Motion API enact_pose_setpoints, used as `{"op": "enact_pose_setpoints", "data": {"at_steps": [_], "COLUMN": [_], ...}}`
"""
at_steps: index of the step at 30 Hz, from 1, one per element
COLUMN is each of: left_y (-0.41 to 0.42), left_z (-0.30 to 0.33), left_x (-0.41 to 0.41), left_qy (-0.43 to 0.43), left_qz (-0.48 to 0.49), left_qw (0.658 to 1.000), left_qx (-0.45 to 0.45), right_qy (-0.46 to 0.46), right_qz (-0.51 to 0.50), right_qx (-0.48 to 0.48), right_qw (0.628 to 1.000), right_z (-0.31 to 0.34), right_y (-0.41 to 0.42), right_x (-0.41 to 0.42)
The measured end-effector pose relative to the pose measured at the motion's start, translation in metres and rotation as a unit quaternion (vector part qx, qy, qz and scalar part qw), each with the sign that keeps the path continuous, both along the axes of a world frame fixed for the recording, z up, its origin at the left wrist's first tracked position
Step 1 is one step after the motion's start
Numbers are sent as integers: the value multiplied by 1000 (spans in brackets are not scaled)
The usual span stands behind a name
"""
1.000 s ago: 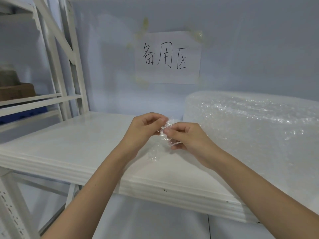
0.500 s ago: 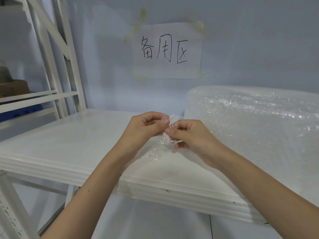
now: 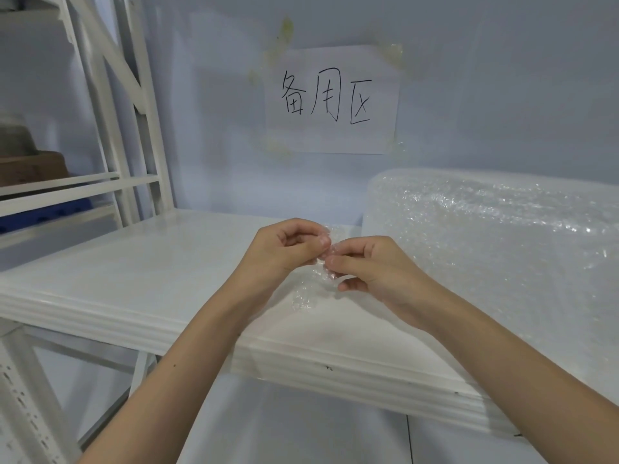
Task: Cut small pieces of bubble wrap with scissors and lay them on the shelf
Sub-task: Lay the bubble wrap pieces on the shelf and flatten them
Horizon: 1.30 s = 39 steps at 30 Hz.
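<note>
A small clear piece of bubble wrap (image 3: pixel 310 291) hangs between my two hands above the white shelf (image 3: pixel 140 283). My left hand (image 3: pixel 284 252) pinches its top edge with thumb and forefinger. My right hand (image 3: pixel 371 266) pinches the same edge right beside it, fingertips almost touching. The lower part of the piece dangles down toward the shelf board. A big roll of bubble wrap (image 3: pixel 495 249) lies on the right half of the shelf. No scissors are in view.
A paper sign (image 3: pixel 331 98) with handwritten characters is taped to the blue wall behind. A white rack upright (image 3: pixel 134 105) stands at the left, with a brown box (image 3: pixel 30 169) on the neighbouring shelf. The shelf's front edge (image 3: pixel 301 360) runs under my forearms.
My hands have stayed pinched together on the small piece, shifting only slightly. The view has tilted a little.
</note>
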<state>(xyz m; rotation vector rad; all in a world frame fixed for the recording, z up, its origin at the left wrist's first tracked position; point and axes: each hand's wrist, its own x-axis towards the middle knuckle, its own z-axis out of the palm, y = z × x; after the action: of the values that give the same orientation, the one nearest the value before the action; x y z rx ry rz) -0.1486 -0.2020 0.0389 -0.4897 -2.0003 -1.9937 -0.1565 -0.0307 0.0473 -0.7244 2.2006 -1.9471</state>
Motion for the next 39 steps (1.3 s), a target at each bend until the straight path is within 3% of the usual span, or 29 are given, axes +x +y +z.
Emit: {"op": "enact_pose_setpoints", "data": {"at_steps": [19, 39], "left_y": [1, -4], "left_z": [0, 2], "left_x": [0, -1], "left_qy": [19, -31], "left_qz": [7, -4], "left_qw": [1000, 996], "left_qx": [-4, 86], "right_qy": [-10, -30], "right_qz": [11, 13], "right_qx": [24, 33], "right_qw": [1000, 999], "right_z": [1, 1], "right_y": [-1, 0], "right_x": [2, 5]}}
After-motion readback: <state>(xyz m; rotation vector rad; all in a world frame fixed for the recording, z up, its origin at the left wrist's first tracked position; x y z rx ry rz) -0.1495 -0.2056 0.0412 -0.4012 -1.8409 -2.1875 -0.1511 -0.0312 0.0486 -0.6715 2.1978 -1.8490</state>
